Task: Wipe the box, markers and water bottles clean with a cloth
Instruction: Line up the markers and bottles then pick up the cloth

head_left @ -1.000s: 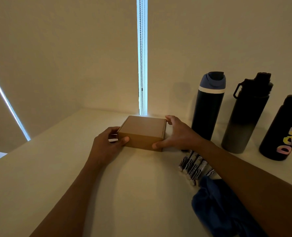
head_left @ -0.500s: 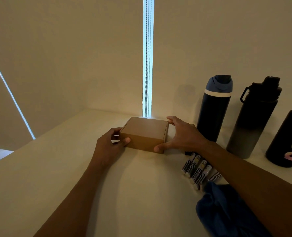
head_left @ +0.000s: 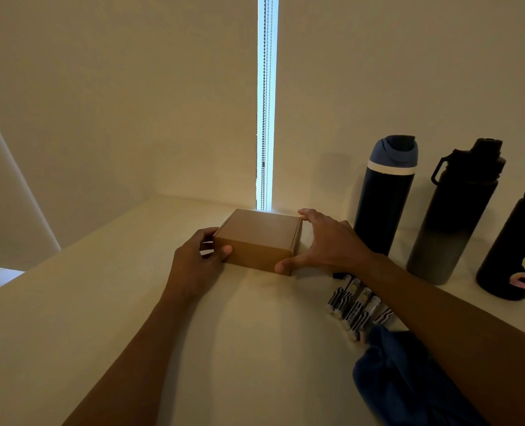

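Cardboard box (head_left: pixel 256 238): in the head view, flat on the table (head_left: pixel 101 318) near its far edge; I judge it light, stiff at the walls, with a lid that dents.
Left hand (head_left: pixel 198 259): fingers curl round the left end.
Right hand (head_left: pixel 332 244): spread wide, clasping the right end.
Hold: I'd take the end walls.
Cloth (head_left: pixel 393 373): near right edge, in no hand.

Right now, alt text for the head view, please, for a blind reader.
A left hand and right hand grip the ends of a small cardboard box on a pale table. Three dark water bottles stand at right, with markers and a blue cloth nearer the camera.
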{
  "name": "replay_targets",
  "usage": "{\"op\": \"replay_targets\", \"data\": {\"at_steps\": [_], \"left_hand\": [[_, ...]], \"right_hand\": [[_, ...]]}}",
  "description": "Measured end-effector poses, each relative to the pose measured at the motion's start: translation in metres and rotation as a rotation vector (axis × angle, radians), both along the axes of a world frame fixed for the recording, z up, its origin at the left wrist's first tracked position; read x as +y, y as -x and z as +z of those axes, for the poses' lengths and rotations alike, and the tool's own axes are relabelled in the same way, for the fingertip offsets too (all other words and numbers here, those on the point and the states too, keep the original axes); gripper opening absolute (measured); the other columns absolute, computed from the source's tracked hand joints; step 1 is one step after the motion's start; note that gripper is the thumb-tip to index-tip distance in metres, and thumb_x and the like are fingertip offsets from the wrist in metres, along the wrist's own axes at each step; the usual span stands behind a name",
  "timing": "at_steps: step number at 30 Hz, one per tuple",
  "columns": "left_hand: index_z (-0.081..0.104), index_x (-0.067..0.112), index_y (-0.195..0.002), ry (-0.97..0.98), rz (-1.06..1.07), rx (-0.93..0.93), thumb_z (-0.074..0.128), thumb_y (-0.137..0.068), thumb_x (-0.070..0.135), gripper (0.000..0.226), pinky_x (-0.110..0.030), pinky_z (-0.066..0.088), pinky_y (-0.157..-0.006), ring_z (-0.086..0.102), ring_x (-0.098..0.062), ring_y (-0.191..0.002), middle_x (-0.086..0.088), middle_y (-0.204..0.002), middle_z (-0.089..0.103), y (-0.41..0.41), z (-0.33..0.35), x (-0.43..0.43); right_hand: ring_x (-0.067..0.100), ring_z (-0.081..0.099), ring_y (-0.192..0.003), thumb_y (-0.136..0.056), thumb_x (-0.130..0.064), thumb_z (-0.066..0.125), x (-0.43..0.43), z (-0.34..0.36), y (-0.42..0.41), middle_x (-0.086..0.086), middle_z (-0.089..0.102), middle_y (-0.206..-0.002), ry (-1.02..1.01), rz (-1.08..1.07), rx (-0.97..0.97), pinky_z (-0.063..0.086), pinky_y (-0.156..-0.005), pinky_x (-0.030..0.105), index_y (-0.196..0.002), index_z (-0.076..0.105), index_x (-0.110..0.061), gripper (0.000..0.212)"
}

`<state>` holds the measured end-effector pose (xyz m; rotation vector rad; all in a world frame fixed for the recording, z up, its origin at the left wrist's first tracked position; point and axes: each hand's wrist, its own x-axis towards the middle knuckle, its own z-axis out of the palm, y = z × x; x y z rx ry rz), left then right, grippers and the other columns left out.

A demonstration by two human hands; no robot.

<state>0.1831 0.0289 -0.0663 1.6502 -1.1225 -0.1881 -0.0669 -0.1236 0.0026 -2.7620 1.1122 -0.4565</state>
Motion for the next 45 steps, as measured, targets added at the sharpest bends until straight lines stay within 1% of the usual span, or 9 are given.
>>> {"op": "replay_targets", "data": {"at_steps": [8, 15, 20, 24, 29, 32, 35, 38, 45], "left_hand": [[0.049, 0.026, -0.148, 0.043, 0.076, -0.061, 0.077, -0.081, 0.059, 0.079, -0.029, 0.048, -0.102, 0.052, -0.015, -0.131, 0.004, -0.149, 0.048, 0.011, 0.008, 0.000], [0.059, 0.032, -0.133, 0.160, 0.006, -0.273, 0.072, -0.089, 0.057, 0.052, -0.034, 0.048, -0.104, 0.049, -0.004, -0.128, 0.019, -0.137, 0.051, 0.061, 0.033, 0.003], [0.067, 0.028, -0.123, 0.226, -0.110, -0.342, 0.075, -0.091, 0.052, 0.041, -0.032, 0.054, -0.097, 0.060, -0.004, -0.114, 0.016, -0.125, 0.060, 0.116, 0.050, -0.004], [0.061, 0.035, -0.128, 0.140, -0.230, -0.206, 0.073, -0.090, 0.053, 0.043, -0.009, 0.044, -0.090, 0.057, 0.005, -0.114, 0.021, -0.127, 0.056, 0.169, 0.062, -0.016], [0.060, 0.035, -0.132, 0.153, -0.316, -0.181, 0.073, -0.091, 0.053, 0.047, -0.015, 0.052, -0.094, 0.058, -0.003, -0.124, 0.014, -0.139, 0.052, 0.210, 0.071, -0.045], [0.059, 0.032, -0.133, 0.137, -0.311, -0.171, 0.076, -0.091, 0.048, 0.048, -0.010, 0.049, -0.089, 0.057, -0.003, -0.120, 0.009, -0.142, 0.050, 0.234, 0.074, -0.062], [0.056, 0.028, -0.137, 0.113, -0.284, -0.165, 0.078, -0.091, 0.042, 0.053, -0.022, 0.048, -0.099, 0.055, -0.014, -0.125, 0.000, -0.147, 0.044, 0.251, 0.074, -0.080], [0.059, 0.032, -0.131, 0.060, -0.236, -0.166, 0.078, -0.090, 0.043, 0.047, -0.031, 0.039, -0.110, 0.041, -0.029, -0.143, -0.008, -0.157, 0.029, 0.262, 0.073, -0.094], [0.066, 0.043, -0.127, -0.144, -0.249, -0.201, 0.071, -0.094, 0.043, 0.034, -0.050, 0.026, -0.123, 0.010, -0.039, -0.156, -0.015, -0.170, 0.004, 0.279, 0.075, -0.113]], "right_hand": [[0.013, 0.040, -0.137, -0.049, -0.097, 0.061, 0.004, -0.002, 0.023, -0.010, 0.036, -0.156, -0.079, -0.004, -0.235, 0.043, -0.108, 0.045, -0.151, 0.029, -0.034, 0.124], [0.004, 0.064, -0.096, -0.086, -0.059, 0.064, 0.012, -0.004, 0.077, -0.014, 0.067, -0.106, 0.038, -0.106, -0.545, 0.058, -0.088, 0.036, -0.123, 0.059, -0.032, 0.045], [-0.004, 0.064, -0.078, -0.089, -0.046, 0.069, 0.021, -0.001, 0.134, -0.018, 0.069, -0.086, 0.127, -0.291, -0.643, 0.052, -0.070, 0.014, -0.109, 0.066, -0.031, 0.025], [0.000, 0.064, -0.082, -0.086, -0.051, 0.071, 0.025, -0.004, 0.181, -0.016, 0.066, -0.091, 0.197, -0.415, -0.755, 0.053, -0.075, 0.019, -0.101, 0.067, -0.030, 0.026], [0.019, 0.046, -0.117, -0.080, -0.059, 0.073, 0.027, -0.012, 0.225, -0.009, 0.046, -0.118, 0.290, -0.608, -0.755, 0.046, -0.097, 0.044, -0.100, 0.066, -0.037, 0.030], [0.020, 0.055, -0.112, -0.080, -0.064, 0.070, 0.024, -0.023, 0.241, -0.011, 0.046, -0.120, 0.208, -0.597, -0.759, 0.054, -0.091, 0.040, -0.109, 0.062, -0.038, 0.040], [0.015, 0.060, -0.109, -0.077, -0.072, 0.067, 0.018, -0.029, 0.246, -0.005, 0.056, -0.127, 0.117, -0.597, -0.739, 0.053, -0.088, 0.029, -0.123, 0.060, -0.031, 0.061], [0.022, 0.052, -0.112, -0.072, -0.082, 0.062, 0.017, -0.025, 0.246, 0.001, 0.051, -0.124, 0.234, -0.763, -0.659, 0.049, -0.091, 0.039, -0.122, 0.061, -0.033, 0.070], [0.036, 0.006, -0.147, -0.057, -0.101, 0.047, 0.018, -0.040, 0.243, 0.000, -0.004, -0.163, 0.186, -0.878, -0.577, 0.032, -0.107, 0.063, -0.129, 0.055, -0.052, 0.087]]}}
